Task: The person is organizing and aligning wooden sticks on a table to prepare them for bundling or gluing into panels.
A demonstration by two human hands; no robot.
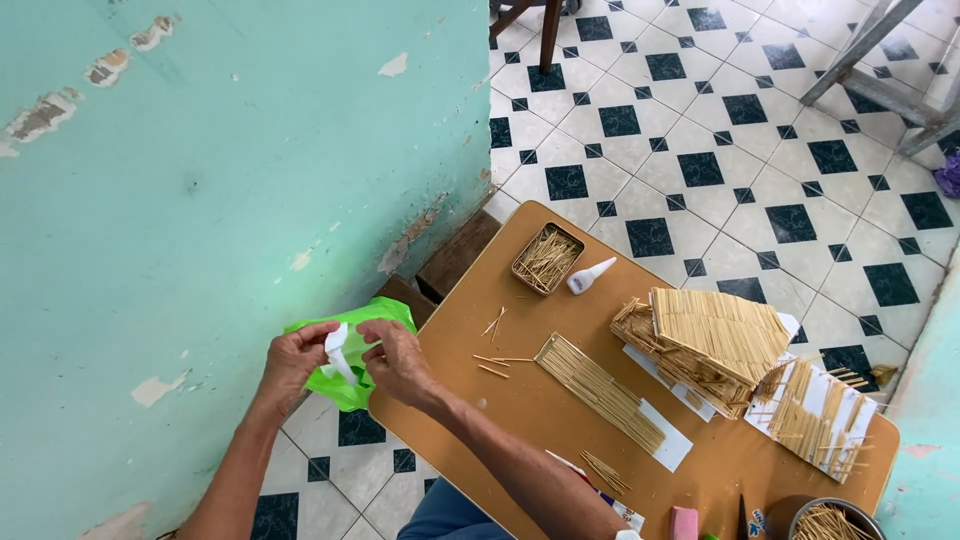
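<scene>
Off the left corner of the small brown table (520,300), my left hand (297,362) and my right hand (397,357) both pinch a white strip of paper or tape (338,352). Behind the strip lies a bright green plastic bag (350,385), over the floor beside the table. Whether either hand also grips the bag I cannot tell. A flat panel of toothpicks glued side by side on white paper (600,392) lies on the table to the right of my right forearm.
A toothpick model house (710,345) and another stick panel (820,415) stand at the right. A tin of toothpicks (547,259) and a white glue bottle (590,276) sit at the far corner. A turquoise wall (200,180) fills the left; checked tiles (700,150) lie beyond.
</scene>
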